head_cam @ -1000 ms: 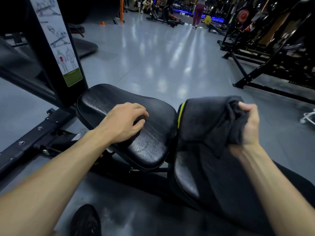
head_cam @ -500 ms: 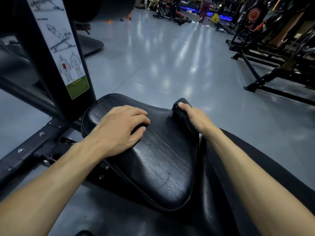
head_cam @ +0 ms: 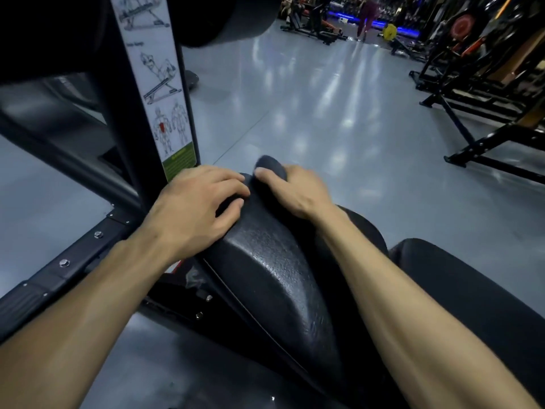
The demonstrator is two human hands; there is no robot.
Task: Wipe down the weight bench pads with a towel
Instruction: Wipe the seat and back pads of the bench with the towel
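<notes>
Change: the right hand (head_cam: 298,190), which a moment earlier held the towel (head_cam: 269,166) bunched above the back pad (head_cam: 477,290), has carried it across the seat pad (head_cam: 274,276) to that pad's far end. The towel now sits under the right hand, pressed on the seat pad's far tip. The right grip is closed on the towel: thumb on top, fingers curled round the bundle. The left hand (head_cam: 194,208) has stayed on the seat pad, on its left far part, just beside the right hand. Its fingers are bent and rest on the leather; this grip holds nothing and braces the pad.

Meaning: the wipe of the seat pad is judged under way, at the far end of a stroke. The near part of the seat pad and the back pad likely remain to be done.

Surroundings: a black post (head_cam: 124,113) with an instruction label (head_cam: 165,98) stands just left of the seat pad, touching distance from the left hand. The bolted frame (head_cam: 67,261) runs left of and below the seat pad. Racks (head_cam: 486,84) stand well apart, beyond it to the right.

Obstruction: the post limits leftward strokes. The left hand covers part of the seat pad and would need to shift.
</notes>
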